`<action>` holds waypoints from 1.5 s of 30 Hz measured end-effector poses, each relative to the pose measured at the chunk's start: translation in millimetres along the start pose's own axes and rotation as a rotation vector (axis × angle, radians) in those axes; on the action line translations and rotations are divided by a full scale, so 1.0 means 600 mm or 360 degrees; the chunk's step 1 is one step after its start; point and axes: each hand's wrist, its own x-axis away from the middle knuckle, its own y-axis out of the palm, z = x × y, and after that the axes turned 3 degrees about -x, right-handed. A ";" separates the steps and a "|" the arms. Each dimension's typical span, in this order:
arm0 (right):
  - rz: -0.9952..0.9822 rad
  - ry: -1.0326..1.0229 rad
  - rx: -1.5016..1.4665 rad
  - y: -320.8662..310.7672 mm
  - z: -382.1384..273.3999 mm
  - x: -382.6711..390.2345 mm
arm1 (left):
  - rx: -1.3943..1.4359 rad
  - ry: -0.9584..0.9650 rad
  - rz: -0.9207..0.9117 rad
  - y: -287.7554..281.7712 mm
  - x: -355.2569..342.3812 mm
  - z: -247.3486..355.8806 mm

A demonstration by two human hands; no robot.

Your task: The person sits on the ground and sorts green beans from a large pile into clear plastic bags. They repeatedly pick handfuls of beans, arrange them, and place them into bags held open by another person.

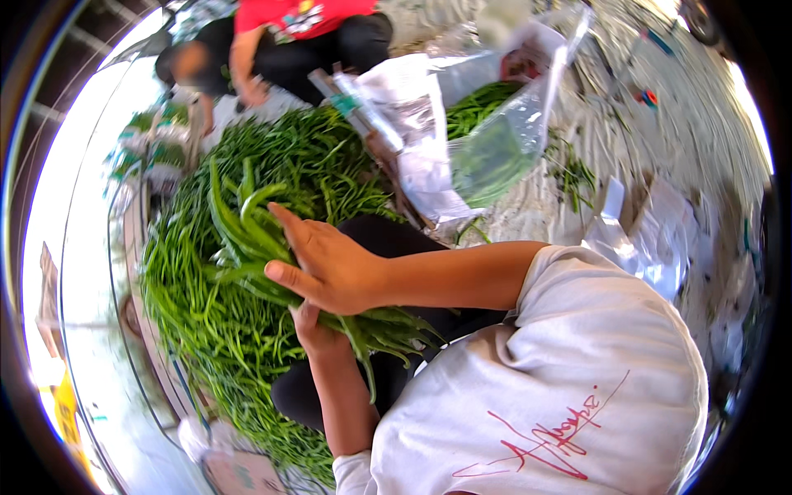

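Note:
A bunch of long green chillies [256, 235] lies between my two hands, its tips reaching up and to the left past the fingers. More chillies stick out below my wrists. My left hand [312, 328] grips the bunch from beneath, most of its fingers hidden. On top, my right hand [334, 268] rests round the bunch, thumb and forefinger stretched along it; its other fingers are partly hidden. Under and around the hands spreads a big heap of green chillies [214, 330].
Beyond the heap stands an open clear plastic bag [495, 165] partly filled with chillies. A person in a red top [297, 18] crouches at the far side, a hand near the heap. Loose chillies [571, 173] and crumpled plastic [660, 235] lie on the wrinkled ground sheet [685, 132] at right.

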 end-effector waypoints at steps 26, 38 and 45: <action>0.0579 0.0225 -0.1049 -0.469 0.074 -0.164 | -0.1750 0.1190 -0.1588 0.422 -0.470 -0.026; 0.0853 0.0164 -0.0687 -0.620 0.139 -0.098 | -0.1879 -0.0130 -0.2234 0.457 -0.567 -0.109; 0.0416 -0.0089 0.0674 -0.672 0.187 -0.111 | -0.3149 -0.0693 -0.3150 0.341 -0.483 -0.063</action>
